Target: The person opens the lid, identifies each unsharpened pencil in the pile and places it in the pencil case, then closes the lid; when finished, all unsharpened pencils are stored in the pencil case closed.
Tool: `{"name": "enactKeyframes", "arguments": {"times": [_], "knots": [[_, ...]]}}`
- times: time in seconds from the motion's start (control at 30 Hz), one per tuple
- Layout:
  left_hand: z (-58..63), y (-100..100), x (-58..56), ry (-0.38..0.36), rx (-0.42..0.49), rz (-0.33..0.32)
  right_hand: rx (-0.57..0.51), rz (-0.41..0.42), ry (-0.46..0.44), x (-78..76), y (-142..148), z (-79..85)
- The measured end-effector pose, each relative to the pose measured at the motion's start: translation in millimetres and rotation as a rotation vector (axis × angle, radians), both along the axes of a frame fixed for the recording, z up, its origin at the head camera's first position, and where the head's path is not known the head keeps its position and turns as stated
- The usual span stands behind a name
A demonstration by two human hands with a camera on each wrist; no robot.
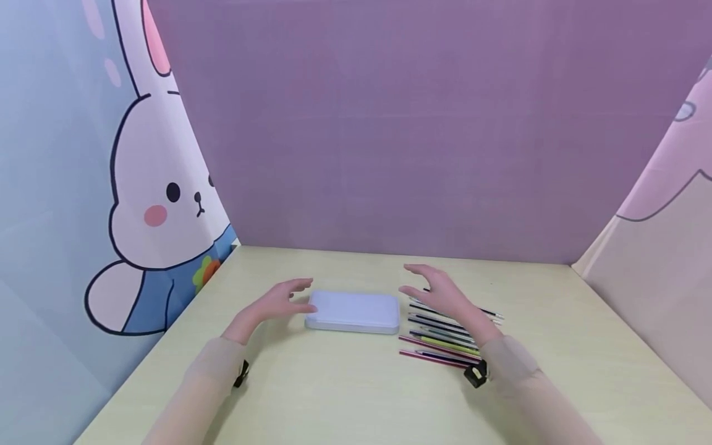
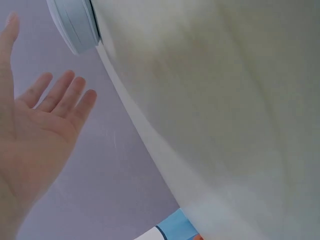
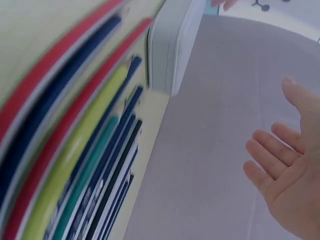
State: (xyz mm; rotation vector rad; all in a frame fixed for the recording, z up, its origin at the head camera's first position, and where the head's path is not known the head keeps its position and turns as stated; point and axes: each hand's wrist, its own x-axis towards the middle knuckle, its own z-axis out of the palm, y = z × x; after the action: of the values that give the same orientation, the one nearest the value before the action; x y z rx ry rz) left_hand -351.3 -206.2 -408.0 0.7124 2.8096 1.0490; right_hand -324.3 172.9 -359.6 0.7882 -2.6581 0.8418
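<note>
A pale lavender-white case (image 1: 353, 311), rectangular with rounded corners, lies closed on the table. My left hand (image 1: 286, 300) hovers at its left end, the thumb overlapping the case's edge in the head view. In the left wrist view that hand (image 2: 45, 120) shows a bare palm with fingers spread. Several pencils (image 1: 445, 337) lie in a loose row to the right of the case, in red, navy, yellow-green and teal. Over the far end of this row is my right hand (image 1: 436, 289), its fingers relaxed and pointing toward the case. The right wrist view shows its palm (image 3: 290, 175) holding nothing.
The light wooden table (image 1: 334, 395) runs back to a plain purple backdrop (image 1: 389, 136). On the left hangs a blue cloth with a printed rabbit (image 1: 161, 185); a pink and white cloth (image 1: 667, 204) hangs on the right. Dark wrist cameras sit under both forearms.
</note>
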Motion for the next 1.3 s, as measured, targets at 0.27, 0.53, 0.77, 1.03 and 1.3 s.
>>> {"name": "enactKeyframes", "arguments": {"times": [0.27,0.53,0.77,1.03,1.3], "knots": [[-4.0,-2.1,-2.9,-0.049,-0.003,-0.028,0.003,0.019,-0.014,1.1,-30.4,-6.2],[-7.5,-1.6,-2.4,-0.108,-0.001,-0.021,0.016,0.041,-0.061,-0.6,-60.4,-14.7],[-10.0,0.7,-1.6,-0.134,-0.041,-0.015,-0.034,0.119,-0.179,2.9,-74.5,-25.6],[-10.6,4.4,-0.5,-0.119,-0.06,-0.034,0.015,0.133,-0.194,-1.9,-83.5,-41.6],[-12.2,5.9,-0.1,-0.13,-0.045,-0.041,0.115,0.124,-0.175,-0.6,-86.8,-46.5]]}}
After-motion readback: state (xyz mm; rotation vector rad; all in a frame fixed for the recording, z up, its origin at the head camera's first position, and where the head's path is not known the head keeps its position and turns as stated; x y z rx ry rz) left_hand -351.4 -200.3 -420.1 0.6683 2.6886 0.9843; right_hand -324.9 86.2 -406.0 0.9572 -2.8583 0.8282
